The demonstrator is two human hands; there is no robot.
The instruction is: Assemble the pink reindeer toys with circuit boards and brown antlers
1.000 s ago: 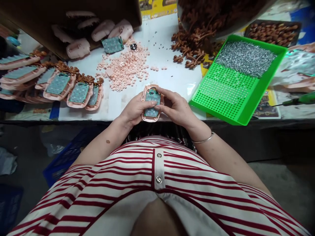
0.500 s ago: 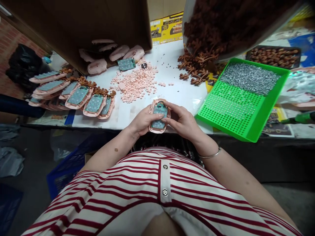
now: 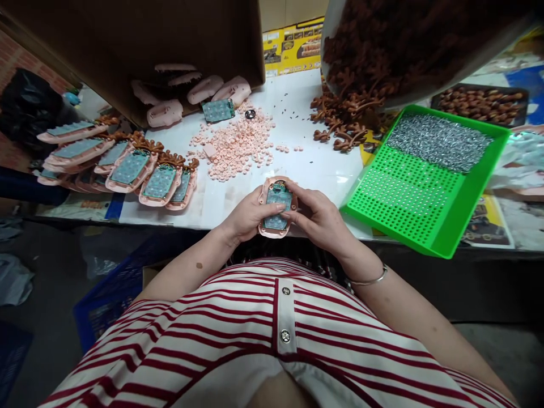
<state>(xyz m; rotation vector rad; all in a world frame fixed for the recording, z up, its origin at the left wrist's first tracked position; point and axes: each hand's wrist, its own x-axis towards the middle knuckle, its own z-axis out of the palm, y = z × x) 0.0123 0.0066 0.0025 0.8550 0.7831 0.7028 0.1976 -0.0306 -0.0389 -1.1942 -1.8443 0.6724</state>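
Between my hands, at the table's front edge, is a pink plastic toy shell with a green circuit board lying in it. My left hand grips the shell from the left, its thumb pressed across the board. My right hand holds the right side, with the index finger at the top edge and the thumb on the board near the other thumb. The undersides of both hands' grips are hidden. Beyond them lies a heap of small pink plastic parts with a loose circuit board behind it.
Several pink shells with boards and brown antlers are stacked at left. A cardboard box holds more pink shells. On the right are a green tray of screws, spilled brown antler pieces and a dark tray of brown parts.
The view has shifted slightly, so the table's things sit a little differently in it. Both hands keep their hold on the shell, and the right fingers have barely moved.
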